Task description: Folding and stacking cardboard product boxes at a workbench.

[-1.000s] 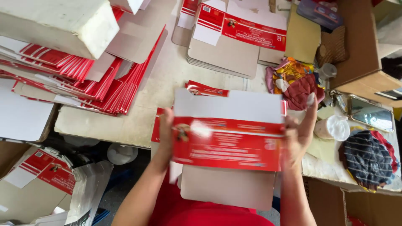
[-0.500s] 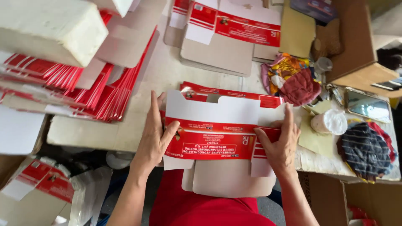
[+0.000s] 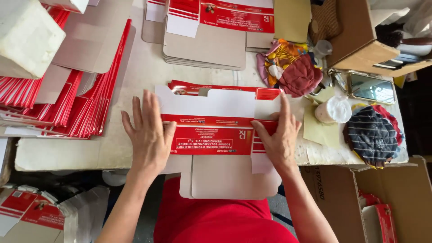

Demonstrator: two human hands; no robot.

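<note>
— Near the table's front edge (image 3: 63, 157), why are both hands spread on that flat red-and-white cardboard carton blank (image 3: 211, 121)?
— Left hand (image 3: 148, 135) and right hand (image 3: 279, 137) press it flat, likely holding the crease.

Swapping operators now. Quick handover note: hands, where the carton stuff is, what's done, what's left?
Left hand: flat, palm down on the left end of the red-and-white flat carton blank, holding nothing.
Right hand: flat, pressing the blank's right end, fingers at the side flap.
The blank lies flat at the near edge of the table, its lower panel overhanging.
Stack of red flat blanks: far left. More flat blanks: far side.
Done: one blank laid out and pressed flat.
Left: it is not yet folded into a box; the stacks look untouched.
</note>
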